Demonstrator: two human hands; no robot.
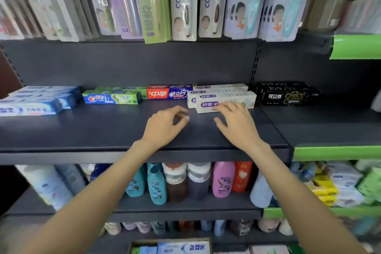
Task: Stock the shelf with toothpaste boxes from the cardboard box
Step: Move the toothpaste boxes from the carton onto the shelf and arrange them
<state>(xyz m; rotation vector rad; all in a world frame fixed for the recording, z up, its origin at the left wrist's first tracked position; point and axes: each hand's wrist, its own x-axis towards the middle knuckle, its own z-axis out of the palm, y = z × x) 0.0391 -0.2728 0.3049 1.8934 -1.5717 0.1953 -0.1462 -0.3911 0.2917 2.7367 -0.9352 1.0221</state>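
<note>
On the dark shelf (103, 132) lie rows of toothpaste boxes: light blue ones (37, 101) at the left, a green Crest box (112, 98), a red and blue box (168, 93), and white boxes with purple labels (225, 100). My right hand (235, 122) rests with its fingertips on the front white box, fingers spread. A little left of that box my left hand (165, 123) hovers over the shelf, fingers curled and holding nothing. At the bottom edge the cardboard box (171, 246) shows more toothpaste boxes inside.
Black boxes (288, 94) lie at the right on the neighbouring shelf section. Toothbrush packs (185, 2) hang above. Shampoo bottles (185, 181) stand on the shelf below. Green price rails (336, 152) edge the right-hand shelves.
</note>
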